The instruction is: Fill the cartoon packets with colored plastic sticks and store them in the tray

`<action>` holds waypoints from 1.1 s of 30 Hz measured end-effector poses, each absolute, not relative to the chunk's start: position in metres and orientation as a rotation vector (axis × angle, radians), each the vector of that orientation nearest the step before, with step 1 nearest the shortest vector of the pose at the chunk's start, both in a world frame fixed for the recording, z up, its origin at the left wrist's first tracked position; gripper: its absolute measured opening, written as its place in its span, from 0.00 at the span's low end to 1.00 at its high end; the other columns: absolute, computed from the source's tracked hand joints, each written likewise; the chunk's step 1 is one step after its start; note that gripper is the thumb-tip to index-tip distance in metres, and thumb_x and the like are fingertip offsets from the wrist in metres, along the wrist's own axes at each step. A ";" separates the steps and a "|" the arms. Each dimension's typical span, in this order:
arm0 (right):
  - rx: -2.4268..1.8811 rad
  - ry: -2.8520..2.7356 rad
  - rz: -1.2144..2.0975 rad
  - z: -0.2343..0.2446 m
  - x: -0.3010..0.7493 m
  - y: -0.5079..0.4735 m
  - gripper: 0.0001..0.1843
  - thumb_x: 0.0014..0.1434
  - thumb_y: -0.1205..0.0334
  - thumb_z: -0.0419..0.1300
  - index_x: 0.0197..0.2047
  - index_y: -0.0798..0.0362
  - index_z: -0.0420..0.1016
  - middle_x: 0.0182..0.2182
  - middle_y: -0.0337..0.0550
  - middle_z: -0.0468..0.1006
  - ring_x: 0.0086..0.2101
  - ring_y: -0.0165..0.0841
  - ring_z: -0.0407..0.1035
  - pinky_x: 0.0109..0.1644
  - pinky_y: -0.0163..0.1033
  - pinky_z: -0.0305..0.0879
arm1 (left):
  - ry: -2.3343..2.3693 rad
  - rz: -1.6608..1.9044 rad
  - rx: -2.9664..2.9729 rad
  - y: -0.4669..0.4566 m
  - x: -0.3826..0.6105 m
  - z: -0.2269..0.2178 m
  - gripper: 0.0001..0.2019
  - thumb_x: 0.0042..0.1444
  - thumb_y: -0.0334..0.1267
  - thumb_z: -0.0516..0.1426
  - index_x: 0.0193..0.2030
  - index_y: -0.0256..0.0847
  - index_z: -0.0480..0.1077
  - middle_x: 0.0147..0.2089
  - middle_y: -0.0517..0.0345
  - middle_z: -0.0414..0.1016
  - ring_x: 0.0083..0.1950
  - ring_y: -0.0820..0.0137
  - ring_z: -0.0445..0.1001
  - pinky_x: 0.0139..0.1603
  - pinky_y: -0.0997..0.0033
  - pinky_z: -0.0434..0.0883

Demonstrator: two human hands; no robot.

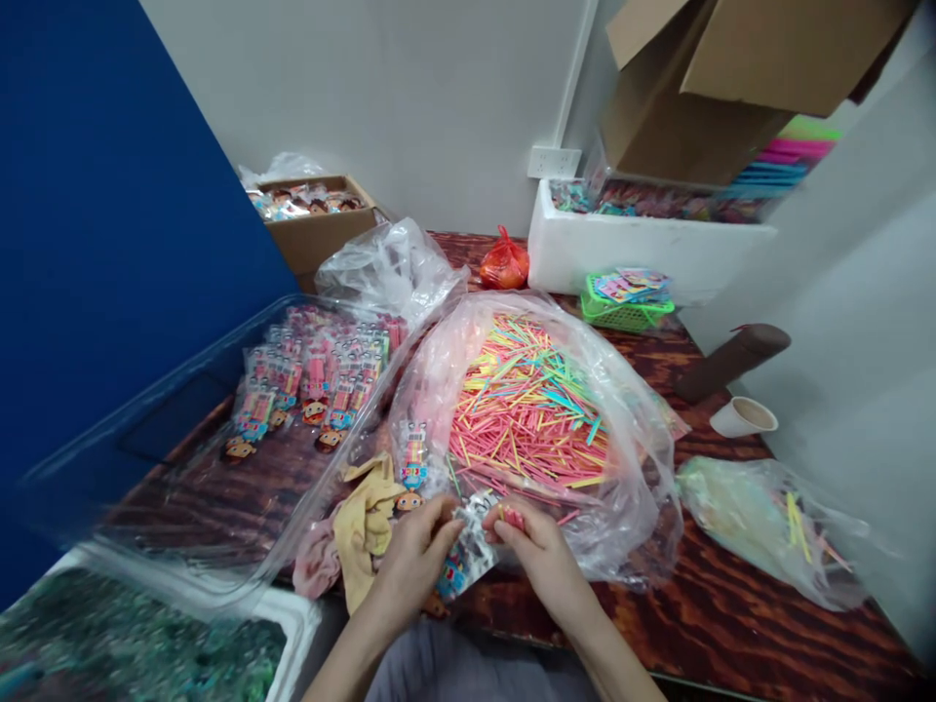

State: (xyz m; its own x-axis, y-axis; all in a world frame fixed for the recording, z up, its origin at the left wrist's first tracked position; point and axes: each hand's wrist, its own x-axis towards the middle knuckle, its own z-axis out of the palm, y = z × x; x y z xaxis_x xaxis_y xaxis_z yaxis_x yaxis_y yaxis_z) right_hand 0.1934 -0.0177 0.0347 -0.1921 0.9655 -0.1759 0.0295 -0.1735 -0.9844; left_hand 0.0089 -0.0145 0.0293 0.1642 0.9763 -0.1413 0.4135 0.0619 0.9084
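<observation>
The packet (453, 573) is sitting right between my two grips, tilted, silvery end up by my fingertips and printed end hanging lower, toward my left wrist. My left hand (420, 546) is pinching its edge, thumb against fingers, basically no gap. My right hand (537, 551) is curling closed around a small bundle of sticks (513, 518), pink ends poking out, fingertips also meeting the packet's far edge. Step in hand is looking like getting the packet's mouth ready for the sticks; can't tell if it's parted. Next move is probably calling for a steady left pinch, mouth spread, bundle squared up. Another packet (413, 463) is lying just beyond my left grip, yellow cloth (370, 522) beside it. Loose sticks (526, 419) are heaping in a plastic bag (636, 531) straight past both grips; packed packets (351, 380) are lying farther left in a clear tray (219, 507).
</observation>
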 end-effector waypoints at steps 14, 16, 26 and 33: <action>-1.216 -1.462 1.350 0.049 0.181 -0.020 0.10 0.62 0.61 0.56 0.32 0.51 0.76 0.32 0.41 0.74 0.36 0.35 0.68 0.42 0.38 0.61 | 1.454 0.912 1.519 -0.021 -0.006 0.024 0.12 0.61 0.42 0.53 0.30 0.40 0.72 0.29 0.59 0.71 0.34 0.68 0.70 0.37 0.71 0.63; -1.223 -1.429 1.345 0.048 0.188 -0.017 0.10 0.62 0.59 0.56 0.32 0.51 0.77 0.37 0.43 0.76 0.41 0.37 0.69 0.46 0.39 0.62 | 1.432 0.924 1.547 -0.020 -0.007 0.026 0.11 0.61 0.41 0.53 0.32 0.40 0.74 0.31 0.58 0.73 0.36 0.67 0.71 0.39 0.71 0.64; -1.247 -1.505 1.484 0.051 0.191 -0.011 0.08 0.60 0.60 0.58 0.33 0.51 0.77 0.36 0.41 0.76 0.39 0.37 0.69 0.45 0.40 0.60 | 1.430 0.946 1.517 -0.018 0.011 0.030 0.10 0.59 0.40 0.56 0.29 0.40 0.69 0.28 0.61 0.69 0.32 0.69 0.68 0.35 0.72 0.62; -1.235 -1.587 1.458 0.050 0.192 -0.015 0.09 0.61 0.63 0.56 0.33 0.51 0.77 0.34 0.40 0.73 0.39 0.36 0.68 0.45 0.38 0.60 | 1.354 0.852 1.710 -0.020 0.010 0.037 0.17 0.65 0.40 0.50 0.24 0.40 0.63 0.27 0.62 0.64 0.31 0.71 0.66 0.34 0.72 0.59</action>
